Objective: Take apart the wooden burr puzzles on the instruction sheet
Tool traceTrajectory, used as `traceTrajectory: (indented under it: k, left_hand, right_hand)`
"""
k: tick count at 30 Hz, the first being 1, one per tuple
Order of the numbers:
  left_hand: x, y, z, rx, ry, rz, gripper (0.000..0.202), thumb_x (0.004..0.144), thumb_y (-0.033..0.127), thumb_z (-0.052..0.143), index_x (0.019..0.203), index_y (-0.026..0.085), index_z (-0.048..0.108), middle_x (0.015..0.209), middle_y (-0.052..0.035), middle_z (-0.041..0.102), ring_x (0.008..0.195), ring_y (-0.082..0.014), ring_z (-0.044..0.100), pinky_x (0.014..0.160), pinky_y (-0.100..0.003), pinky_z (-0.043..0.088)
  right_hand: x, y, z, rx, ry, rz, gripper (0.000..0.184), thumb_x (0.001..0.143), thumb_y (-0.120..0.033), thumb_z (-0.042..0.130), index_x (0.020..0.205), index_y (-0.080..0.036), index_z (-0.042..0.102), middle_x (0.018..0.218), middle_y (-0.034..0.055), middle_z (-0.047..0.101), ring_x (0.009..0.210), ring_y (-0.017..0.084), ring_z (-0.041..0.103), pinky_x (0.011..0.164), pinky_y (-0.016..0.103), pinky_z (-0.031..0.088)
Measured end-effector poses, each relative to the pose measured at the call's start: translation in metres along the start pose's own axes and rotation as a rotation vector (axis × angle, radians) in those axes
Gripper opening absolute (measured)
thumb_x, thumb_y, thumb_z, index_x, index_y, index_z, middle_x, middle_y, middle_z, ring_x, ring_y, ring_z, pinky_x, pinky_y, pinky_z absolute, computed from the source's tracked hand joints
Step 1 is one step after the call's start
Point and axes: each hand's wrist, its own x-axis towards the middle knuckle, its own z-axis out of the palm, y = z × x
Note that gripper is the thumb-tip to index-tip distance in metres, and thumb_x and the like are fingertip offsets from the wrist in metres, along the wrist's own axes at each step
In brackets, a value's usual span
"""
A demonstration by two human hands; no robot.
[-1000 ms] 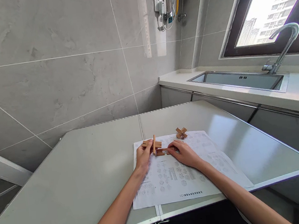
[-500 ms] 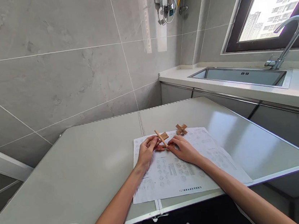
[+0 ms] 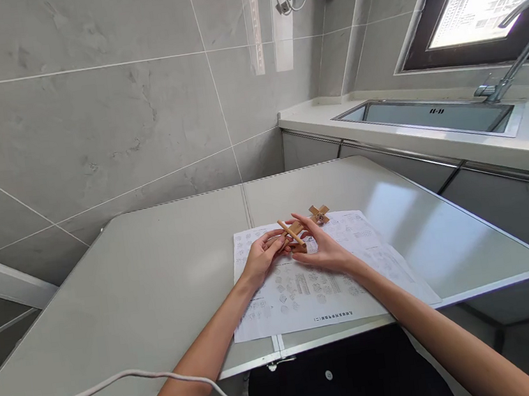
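Over the printed sheet, my left hand (image 3: 266, 255) is closed around the near end of several small wooden puzzle pieces. One is a slim wooden stick (image 3: 291, 232) lying slantwise across the others. Below it shows a short wooden block (image 3: 298, 248). My right hand (image 3: 322, 246) curves around the same pieces from the right, its thumb low and fingers high, gripping them between. Fingers hide how the pieces fit together. Just beyond the right fingertips, a cross-shaped wooden puzzle (image 3: 319, 213) rests at the sheet's far edge.
The paper sheet (image 3: 317, 310) carries printed diagrams and lies on a pale folding table (image 3: 171, 267). A white cable (image 3: 136, 372) crosses the near left, over my left forearm. To the right are a counter with a sink (image 3: 427, 112) and a faucet (image 3: 513, 64).
The right thumb and fingers have opened wider and moved up around the pieces. The stick has turned to a flatter slant. The camera view has tipped slightly downward.
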Motion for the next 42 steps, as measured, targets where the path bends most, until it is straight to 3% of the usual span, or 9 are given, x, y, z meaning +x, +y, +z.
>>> traceTrajectory:
  k: [3,9,15,25,42]
  left_hand:
    - [0.0,-0.001,0.0,0.048,-0.026,0.008,0.042,0.087,0.038,0.082,0.12,0.015,0.072,0.108,-0.0123,0.078,0.086,-0.017,0.069,0.092,-0.036,0.053]
    - [-0.004,0.003,0.004,0.146,-0.081,-0.001,0.04,0.086,0.043,0.081,0.114,0.014,0.076,0.095,-0.008,0.073,0.072,-0.0126,0.06,0.077,-0.03,0.051]
    - [-0.004,0.004,0.007,0.126,-0.08,0.001,0.039,0.086,0.045,0.081,0.108,0.013,0.076,0.09,-0.0063,0.07,0.073,-0.0131,0.059,0.076,-0.029,0.05]
    - [-0.004,0.005,0.004,0.101,-0.098,0.002,0.035,0.088,0.044,0.079,0.107,0.015,0.076,0.092,-0.0071,0.07,0.073,-0.0138,0.059,0.076,-0.03,0.048]
    - [-0.002,0.004,0.007,0.057,0.05,0.076,0.036,0.088,0.049,0.076,0.096,0.016,0.065,0.076,-0.0004,0.058,0.069,-0.0127,0.051,0.07,-0.028,0.044]
  right_hand:
    - [0.0,-0.003,-0.004,0.101,-0.022,0.013,0.092,0.083,-0.036,0.082,0.16,-0.039,0.033,0.161,0.0063,0.046,0.133,0.03,0.058,0.115,0.053,0.045]
    - [0.002,-0.001,-0.009,0.217,-0.104,0.043,0.076,0.083,-0.043,0.085,0.15,-0.034,0.05,0.151,0.0089,0.056,0.129,0.031,0.062,0.11,0.05,0.052]
    - [-0.001,-0.005,-0.006,0.125,-0.157,0.032,0.094,0.076,-0.04,0.089,0.155,-0.035,0.039,0.153,0.0093,0.051,0.132,0.03,0.059,0.113,0.05,0.05]
    - [-0.001,-0.01,-0.002,-0.096,-0.053,-0.086,0.073,0.075,-0.033,0.083,0.139,-0.027,0.049,0.137,0.0102,0.062,0.126,0.032,0.061,0.111,0.051,0.048]
    - [-0.001,0.002,0.001,-0.252,0.085,-0.091,0.073,0.071,-0.036,0.085,0.134,-0.028,0.049,0.132,0.0097,0.062,0.112,0.032,0.063,0.1,0.051,0.053]
